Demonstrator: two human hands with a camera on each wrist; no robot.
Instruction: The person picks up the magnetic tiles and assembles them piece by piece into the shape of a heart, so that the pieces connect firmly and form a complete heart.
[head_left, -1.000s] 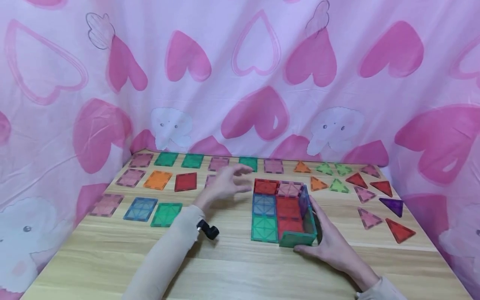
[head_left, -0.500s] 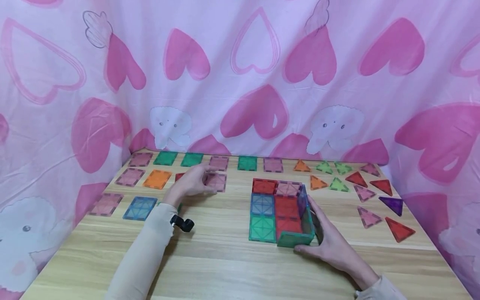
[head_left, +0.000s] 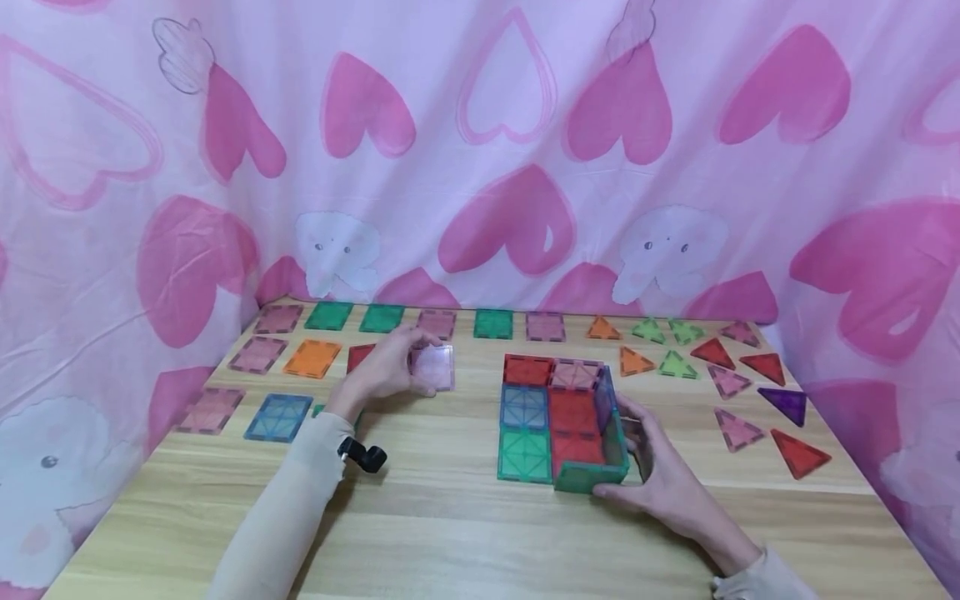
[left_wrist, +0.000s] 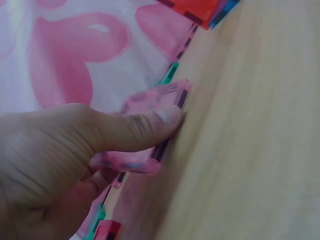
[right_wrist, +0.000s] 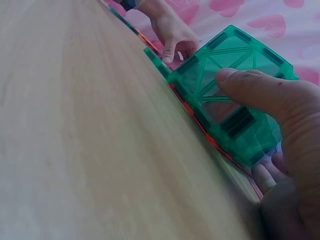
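Note:
My left hand (head_left: 385,372) pinches a translucent pink square magnetic tile (head_left: 439,367), tilted up off the table. In the left wrist view the thumb lies over the edge of that pink tile (left_wrist: 147,104). To the right is a tile structure with a flat base of red (head_left: 576,412), blue (head_left: 524,407), green (head_left: 523,455) and pink squares. Upright green (head_left: 588,478) and blue (head_left: 606,398) tiles wall its right and front sides. My right hand (head_left: 669,483) holds the front right corner, thumb on the front green tile (right_wrist: 235,57), fingers partly hidden behind the side wall.
Loose square tiles lie flat at the left and back, among them an orange one (head_left: 312,359) and a blue one (head_left: 278,417). Several triangles, such as a red one (head_left: 799,452) and a purple one (head_left: 784,405), lie at the right. A heart-patterned curtain (head_left: 420,233) surrounds the table.
My left hand has moved left from beside the structure to the pink square tile, taken hold of it and tilted it up. My right hand has stayed at the structure's corner.

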